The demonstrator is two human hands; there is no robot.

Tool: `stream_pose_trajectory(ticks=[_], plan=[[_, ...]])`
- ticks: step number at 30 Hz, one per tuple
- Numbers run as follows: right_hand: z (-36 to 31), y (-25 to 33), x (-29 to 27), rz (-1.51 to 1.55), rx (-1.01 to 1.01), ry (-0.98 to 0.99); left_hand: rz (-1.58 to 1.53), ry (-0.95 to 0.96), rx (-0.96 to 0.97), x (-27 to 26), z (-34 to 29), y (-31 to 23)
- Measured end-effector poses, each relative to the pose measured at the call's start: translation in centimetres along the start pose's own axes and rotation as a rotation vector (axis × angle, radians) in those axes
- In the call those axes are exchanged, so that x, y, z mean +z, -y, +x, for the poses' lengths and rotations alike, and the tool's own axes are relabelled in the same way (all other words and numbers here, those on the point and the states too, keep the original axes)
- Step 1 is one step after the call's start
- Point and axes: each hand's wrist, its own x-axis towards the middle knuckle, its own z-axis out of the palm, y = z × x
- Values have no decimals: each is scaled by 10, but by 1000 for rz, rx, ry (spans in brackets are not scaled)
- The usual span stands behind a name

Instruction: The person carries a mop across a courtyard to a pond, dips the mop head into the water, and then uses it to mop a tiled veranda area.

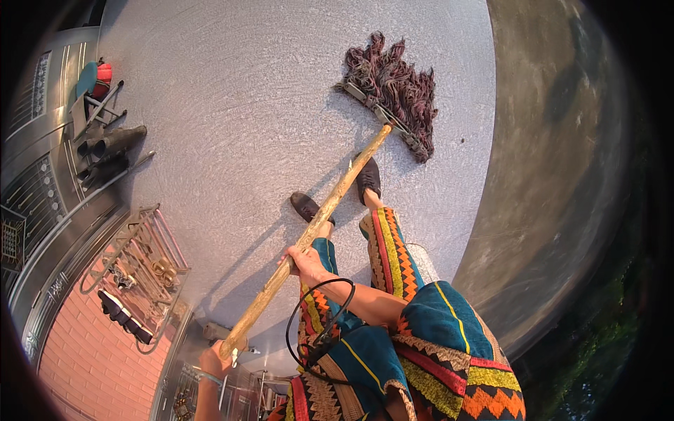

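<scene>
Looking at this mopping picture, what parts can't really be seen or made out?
All in the head view:
- Left hand: its fingers wrap the mop handle at the top end; the forearm is cut off by the lower edge.
- Right hand: its palm is hidden against the handle.
- Mop head: the floor under its strands is covered.
- Rack at left: its small items are too tiny and bent by the lens to identify.

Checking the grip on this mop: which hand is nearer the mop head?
Right. The right hand grips the handle partway down, closer to the mop head; the left hand holds the top end, farthest away.
</scene>
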Motion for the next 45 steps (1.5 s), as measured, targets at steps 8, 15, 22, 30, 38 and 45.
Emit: stream_pose_trajectory(ticks=[8,15,22,30,38,45], plan=[[17,240,-104,-240,-396,-110,-205,-115,105,32,103,-232],[28,467,-153,-26,-907,-301,-347,-142,376,12,197,-460],[22,416,-162,-201,-894,-332,-521,-20,421,41,157,-430],[5,177,-113,-16,-705,-120,-321,-77,289,90,70,-216],[-34,-90,-66,106,-258,61,18,-26,14,91,-80,8],[5,-79,-87,460,-99,-23,284,-113,129,64,-98,-10]])
